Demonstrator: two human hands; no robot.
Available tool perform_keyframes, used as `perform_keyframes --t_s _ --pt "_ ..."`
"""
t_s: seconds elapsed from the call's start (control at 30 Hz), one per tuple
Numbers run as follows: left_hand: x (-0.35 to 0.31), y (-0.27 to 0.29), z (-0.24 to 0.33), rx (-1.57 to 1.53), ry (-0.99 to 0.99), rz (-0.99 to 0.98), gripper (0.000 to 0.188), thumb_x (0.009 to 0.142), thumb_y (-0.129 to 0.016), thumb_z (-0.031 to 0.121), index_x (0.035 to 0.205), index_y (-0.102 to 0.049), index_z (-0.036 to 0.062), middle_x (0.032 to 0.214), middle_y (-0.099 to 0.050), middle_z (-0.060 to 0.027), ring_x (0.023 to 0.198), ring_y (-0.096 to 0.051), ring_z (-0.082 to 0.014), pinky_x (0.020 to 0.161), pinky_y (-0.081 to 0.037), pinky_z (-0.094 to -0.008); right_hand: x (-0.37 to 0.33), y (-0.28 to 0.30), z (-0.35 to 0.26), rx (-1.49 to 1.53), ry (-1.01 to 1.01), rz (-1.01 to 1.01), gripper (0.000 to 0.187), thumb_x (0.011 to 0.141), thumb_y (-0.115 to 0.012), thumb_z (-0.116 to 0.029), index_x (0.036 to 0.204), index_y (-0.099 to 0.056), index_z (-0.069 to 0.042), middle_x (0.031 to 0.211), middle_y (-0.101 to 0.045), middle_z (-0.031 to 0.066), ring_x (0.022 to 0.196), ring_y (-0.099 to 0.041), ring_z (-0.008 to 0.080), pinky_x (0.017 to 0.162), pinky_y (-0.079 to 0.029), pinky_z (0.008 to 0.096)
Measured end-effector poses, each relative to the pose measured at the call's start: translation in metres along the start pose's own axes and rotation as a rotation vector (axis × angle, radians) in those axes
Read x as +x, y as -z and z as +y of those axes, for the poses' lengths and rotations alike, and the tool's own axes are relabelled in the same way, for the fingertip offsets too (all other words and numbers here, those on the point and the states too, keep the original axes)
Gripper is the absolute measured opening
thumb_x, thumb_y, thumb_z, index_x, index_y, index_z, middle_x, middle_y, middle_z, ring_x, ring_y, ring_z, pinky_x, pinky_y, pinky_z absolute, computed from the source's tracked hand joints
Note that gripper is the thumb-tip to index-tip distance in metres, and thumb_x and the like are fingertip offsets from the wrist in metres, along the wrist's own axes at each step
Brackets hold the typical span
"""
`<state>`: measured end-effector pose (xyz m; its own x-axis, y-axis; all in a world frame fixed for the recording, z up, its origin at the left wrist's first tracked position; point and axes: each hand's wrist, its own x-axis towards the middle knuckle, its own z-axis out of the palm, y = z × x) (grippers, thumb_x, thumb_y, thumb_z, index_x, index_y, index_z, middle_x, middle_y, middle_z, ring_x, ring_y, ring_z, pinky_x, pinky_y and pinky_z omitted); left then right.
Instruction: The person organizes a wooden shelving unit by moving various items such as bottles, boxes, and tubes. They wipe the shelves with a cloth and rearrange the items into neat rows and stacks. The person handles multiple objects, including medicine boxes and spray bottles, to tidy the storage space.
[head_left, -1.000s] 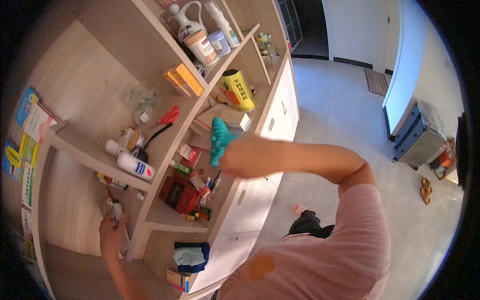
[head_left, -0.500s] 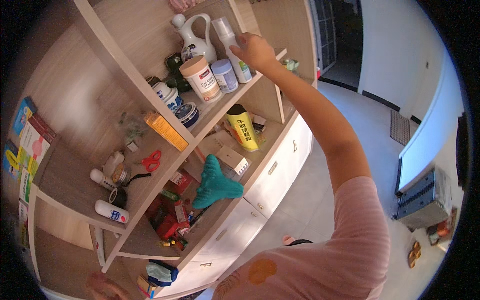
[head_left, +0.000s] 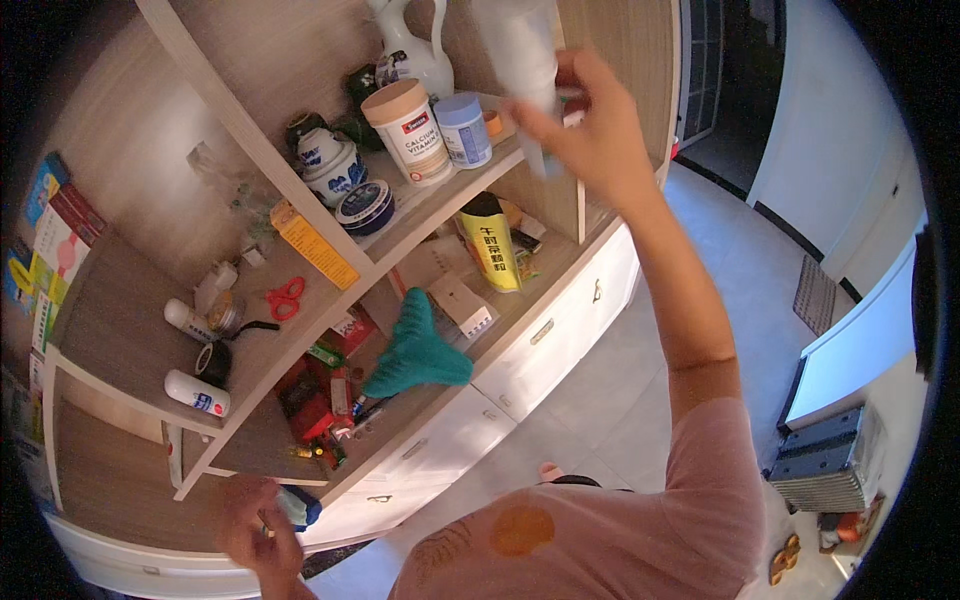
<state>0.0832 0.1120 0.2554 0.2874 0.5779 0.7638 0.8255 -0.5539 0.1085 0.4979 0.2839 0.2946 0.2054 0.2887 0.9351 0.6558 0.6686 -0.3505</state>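
Note:
My right hand point(head_left: 600, 125) is closed round a white bottle point(head_left: 525, 60) with a clear cap, lifted off the upper shelf and blurred by motion. Beside it on that shelf point(head_left: 420, 225) are a white jar with a tan lid point(head_left: 412, 140) and a small tub with a blue lid point(head_left: 463, 130). Behind them rises a white porcelain jug point(head_left: 412, 55). At the lower left my left hand point(head_left: 258, 530) hovers by the bottom shelf, near a folded blue cloth item point(head_left: 298, 508). Motion smears its fingers, and I cannot tell if they hold anything.
Lower shelves bear a teal star-shaped object point(head_left: 418, 350), a yellow packet point(head_left: 490, 245), a white box point(head_left: 462, 305), red scissors point(head_left: 286, 298) and a white bottle point(head_left: 197, 392). Shelf dividers frame the space. White drawers point(head_left: 545, 360) lie below; a dark stacked unit point(head_left: 825, 460) stands at right.
My right hand has taken hold of the white bottle and lifted it off the shelf, toward the right. My left hand has moved up and right at the lower left. The view has shifted slightly.

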Motion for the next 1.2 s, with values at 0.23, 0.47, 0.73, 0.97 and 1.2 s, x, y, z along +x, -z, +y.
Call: perform_keyframes --t_s 0.23,0.47,0.73,0.97,1.2 --pt "0.035 -0.114 0.059 -0.545 0.183 -0.519 0.059 0.068 -0.075 0.014 0.116 -0.043 0.0008 0.11 -0.051 -0.0149 0.104 -0.051 -0.0259 0.09 -0.04 -0.0365 -0.1 -0.008 -0.092 0.501 -0.462 -0.723 0.041 0.07 -0.077 -0.02 0.093 -0.046 -0.006 0.09 -0.051 0.004 0.072 -0.053 0.0074 0.051 -0.045 0.0215" --pt "0.006 -0.121 0.063 -0.948 0.504 -0.608 0.057 0.072 -0.074 0.016 0.112 -0.037 -0.0002 0.108 -0.053 -0.0156 0.103 -0.055 -0.0232 0.087 -0.045 -0.0349 -0.137 -0.048 -0.122 0.671 -0.492 -0.755 0.048 0.069 -0.075 -0.006 0.102 -0.039 -0.006 0.098 -0.049 0.0056 0.087 -0.055 0.0119 0.067 -0.049 0.0259" --pt "-0.056 -0.021 0.012 -1.132 0.757 -0.274 0.054 0.069 -0.075 0.009 0.114 -0.046 0.0008 0.106 -0.058 -0.0125 0.099 -0.058 -0.0208 0.088 -0.047 -0.0352 -0.145 -0.107 -0.196 1.26 -0.529 -0.912 0.031 0.078 -0.064 -0.001 0.102 -0.044 -0.001 0.092 -0.052 0.0081 0.08 -0.056 0.0137 0.064 -0.05 0.0245" --pt "-0.089 0.146 -0.145 -0.929 0.829 0.312 0.051 0.07 -0.074 0.014 0.111 -0.049 -0.003 0.097 -0.061 -0.0147 0.095 -0.06 -0.0245 0.083 -0.048 -0.0374 -0.189 -0.148 -0.242 1.136 -0.393 -1.149 0.011 0.079 -0.061 0.0 0.089 -0.057 -0.001 0.082 -0.061 0.0097 0.072 -0.059 0.0146 0.064 -0.048 0.0252" --pt "-0.061 0.171 -0.306 -0.817 0.701 0.241 0.051 0.074 -0.072 0.015 0.116 -0.046 0.0021 0.104 -0.057 -0.0098 0.099 -0.054 -0.0191 0.089 -0.042 -0.0336 -0.232 -0.176 -0.317 0.9 -0.379 -1.334 0.015 0.078 -0.065 -0.006 0.093 -0.062 -0.003 0.081 -0.063 0.0079 0.072 -0.062 0.0176 0.063 -0.049 0.028"
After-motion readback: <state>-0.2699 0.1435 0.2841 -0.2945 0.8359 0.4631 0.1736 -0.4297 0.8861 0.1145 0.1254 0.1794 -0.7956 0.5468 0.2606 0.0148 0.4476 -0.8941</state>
